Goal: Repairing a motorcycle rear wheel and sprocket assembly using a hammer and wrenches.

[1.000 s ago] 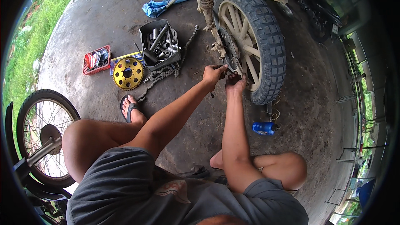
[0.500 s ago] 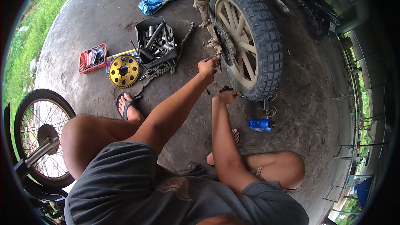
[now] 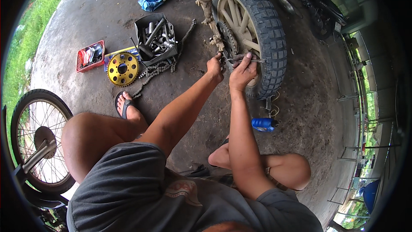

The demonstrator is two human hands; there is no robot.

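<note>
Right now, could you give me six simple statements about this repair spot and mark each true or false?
1. The right hand holds a thin metal tool. True.
2. The left hand rests on a knee. False: the left hand is stretched forward, beside the knobbly wheel.
3. A blue bottle is on the floor, further right than both hands. True.
4. The gold toothed disc lies inside the red basket. False: the disc is to the right of the basket.
5. The toolbox is shut. False: the toolbox is open, with metal tools showing.
6. A chain lies beside the toolbox. True.
</note>
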